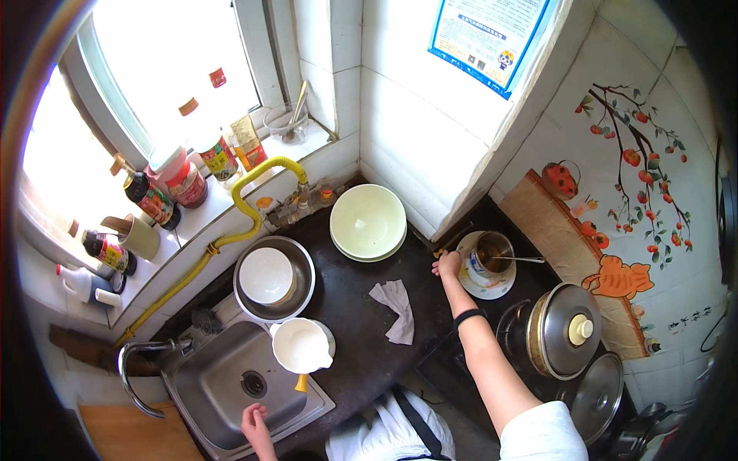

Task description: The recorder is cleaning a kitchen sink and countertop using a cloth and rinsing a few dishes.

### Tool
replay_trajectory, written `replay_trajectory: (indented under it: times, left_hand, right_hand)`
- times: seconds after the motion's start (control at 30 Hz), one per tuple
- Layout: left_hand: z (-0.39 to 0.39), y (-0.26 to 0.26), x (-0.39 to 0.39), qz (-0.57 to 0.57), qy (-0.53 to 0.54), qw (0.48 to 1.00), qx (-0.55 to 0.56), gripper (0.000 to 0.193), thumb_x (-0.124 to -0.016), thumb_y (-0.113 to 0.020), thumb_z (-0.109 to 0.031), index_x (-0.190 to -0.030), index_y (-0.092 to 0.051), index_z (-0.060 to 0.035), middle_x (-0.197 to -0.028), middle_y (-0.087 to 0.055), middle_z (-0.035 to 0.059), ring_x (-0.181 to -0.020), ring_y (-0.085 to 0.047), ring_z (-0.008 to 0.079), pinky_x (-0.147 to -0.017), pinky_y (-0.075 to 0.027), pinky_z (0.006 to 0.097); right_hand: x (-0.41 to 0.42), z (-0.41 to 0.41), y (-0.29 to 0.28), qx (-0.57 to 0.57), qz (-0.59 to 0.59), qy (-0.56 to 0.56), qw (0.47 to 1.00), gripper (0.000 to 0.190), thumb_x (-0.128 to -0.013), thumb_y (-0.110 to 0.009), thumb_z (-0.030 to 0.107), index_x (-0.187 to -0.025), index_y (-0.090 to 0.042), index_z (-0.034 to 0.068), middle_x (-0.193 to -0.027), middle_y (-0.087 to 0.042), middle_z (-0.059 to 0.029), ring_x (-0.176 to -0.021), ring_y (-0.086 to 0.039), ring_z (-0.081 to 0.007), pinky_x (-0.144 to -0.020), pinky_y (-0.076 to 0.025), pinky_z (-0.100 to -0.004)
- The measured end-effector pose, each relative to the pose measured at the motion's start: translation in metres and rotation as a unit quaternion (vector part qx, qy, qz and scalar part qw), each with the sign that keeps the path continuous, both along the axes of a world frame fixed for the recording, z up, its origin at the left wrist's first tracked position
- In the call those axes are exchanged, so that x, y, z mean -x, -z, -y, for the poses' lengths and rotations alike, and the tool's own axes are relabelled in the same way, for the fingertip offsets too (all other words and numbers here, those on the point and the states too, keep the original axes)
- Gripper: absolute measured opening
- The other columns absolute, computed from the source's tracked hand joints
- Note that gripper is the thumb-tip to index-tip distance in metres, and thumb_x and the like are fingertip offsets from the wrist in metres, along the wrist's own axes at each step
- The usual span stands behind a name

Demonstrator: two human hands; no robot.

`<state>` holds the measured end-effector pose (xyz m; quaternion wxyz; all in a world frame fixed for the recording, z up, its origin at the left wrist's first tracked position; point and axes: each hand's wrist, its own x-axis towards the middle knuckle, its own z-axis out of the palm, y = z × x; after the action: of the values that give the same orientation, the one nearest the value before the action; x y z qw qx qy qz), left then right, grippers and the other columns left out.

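Note:
My right hand [448,264] reaches across the dark counter to the left rim of a patterned plate [492,291]. Its fingers are bent, and whether they touch the rim or the small yellow item [439,253] behind them is unclear. On the plate stands a cup [476,264] with brown contents and a metal spoon [526,259] leaning out. My left hand [254,419], loosely curled and holding nothing, hovers over the front edge of the steel sink [230,369]. Nearby, a white spouted pot [301,346] with a yellow handle sits at the sink's right edge.
A steel basin [305,288] holds a white bowl [266,275]. Pale green bowls [369,222] are stacked near the corner. A grey cloth [398,314] lies mid-counter. A lidded pot [568,331] stands on the stove. Bottles [151,199] line the sill above a yellow hose [248,213].

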<state>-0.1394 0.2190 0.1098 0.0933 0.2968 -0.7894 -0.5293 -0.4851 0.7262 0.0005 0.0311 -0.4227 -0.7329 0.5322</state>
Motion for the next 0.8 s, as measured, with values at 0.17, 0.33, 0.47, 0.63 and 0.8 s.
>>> replay_trajectory:
  times: [0.17,0.33,0.47,0.63,0.8]
  left_hand:
    - [-0.038,0.005,0.024,0.085,0.087,0.989,-0.078,0.018,-0.084,-0.042,-0.005,-0.075,-0.056,0.0013,-0.057,-0.055,0.0058,-0.048,-0.053,0.0103,-0.047,-0.044,0.0217]
    - [-0.109,-0.041,0.043,0.239,0.295,0.921,-0.084,0.017,-0.084,-0.049,-0.012,-0.085,-0.059,0.0015,-0.065,-0.059,0.0067,-0.057,-0.057,0.0117,-0.057,-0.045,0.024]
    - [-0.192,-0.019,0.089,0.099,0.526,0.845,0.013,0.019,-0.078,-0.052,-0.012,-0.093,-0.057,-0.001,-0.084,-0.06,0.0118,-0.08,-0.059,0.0239,-0.069,-0.046,0.0334]
    - [-0.281,0.034,0.144,-0.115,0.484,0.809,0.312,0.048,-0.07,-0.059,-0.012,-0.116,-0.047,-0.0076,-0.121,-0.047,0.0117,-0.115,-0.043,0.0264,-0.092,-0.036,0.0403]
    - [-0.314,0.064,0.198,-0.165,0.468,0.76,0.421,0.049,-0.067,-0.064,-0.014,-0.113,-0.05,-0.0056,-0.115,-0.05,0.0111,-0.112,-0.044,0.0263,-0.092,-0.036,0.0382]
  right_hand:
    - [0.019,-0.09,0.088,-0.315,0.009,0.129,0.94,0.027,-0.084,-0.046,0.015,-0.082,-0.055,-0.01,-0.062,-0.06,-0.0221,-0.052,-0.062,-0.0294,-0.046,-0.05,-0.0363]
    - [-0.001,-0.017,-0.013,-0.322,0.062,-0.169,0.93,0.036,-0.073,-0.06,0.028,-0.076,-0.063,-0.007,-0.08,-0.061,-0.027,-0.083,-0.061,-0.0372,-0.074,-0.048,-0.0419]
    - [-0.055,-0.016,-0.053,-0.098,0.06,-0.241,0.964,0.035,-0.072,-0.058,0.028,-0.057,-0.057,-0.003,-0.059,-0.059,-0.0157,-0.045,-0.059,-0.0214,-0.047,-0.049,-0.0323]
    - [-0.134,-0.001,-0.05,0.045,0.038,-0.183,0.981,0.018,-0.073,-0.049,-0.004,-0.08,-0.033,0.002,-0.06,-0.056,-0.0137,-0.038,-0.055,-0.0208,-0.033,-0.045,-0.0308]
    - [-0.174,0.0,-0.07,-0.266,0.174,-0.377,0.87,0.057,-0.088,-0.044,0.023,-0.137,-0.016,0.02,-0.08,-0.061,-0.0257,-0.077,-0.059,-0.0425,-0.072,-0.045,-0.0511]
